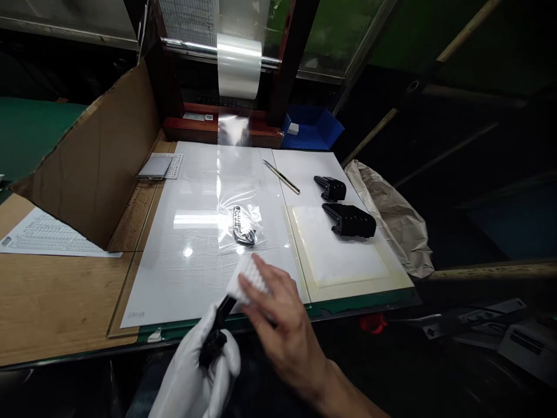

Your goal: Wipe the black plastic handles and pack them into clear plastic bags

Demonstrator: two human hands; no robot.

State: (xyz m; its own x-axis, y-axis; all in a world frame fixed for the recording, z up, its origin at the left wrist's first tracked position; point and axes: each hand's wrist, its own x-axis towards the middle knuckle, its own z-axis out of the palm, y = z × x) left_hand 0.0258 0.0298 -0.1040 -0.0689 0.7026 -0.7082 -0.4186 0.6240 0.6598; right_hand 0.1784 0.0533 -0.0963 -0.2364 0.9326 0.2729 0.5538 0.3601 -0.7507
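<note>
We stand at a packing station in a factory workshop. A roll of clear film (238, 64) hangs from a steel bar (187, 46) above the counter (65, 290), and an open cardboard box (100, 157) stands at its left. Moulded black plastic parts (350, 219) lie on a white pad (343, 255), a blue parts bin (315, 129) sits behind, and a printed table sheet (47, 235) lies beside the box.

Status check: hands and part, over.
Left hand, gloved, grips black part. Right hand holds white ribbed pad against its tip. Bagged piece lies just ahead.
</note>
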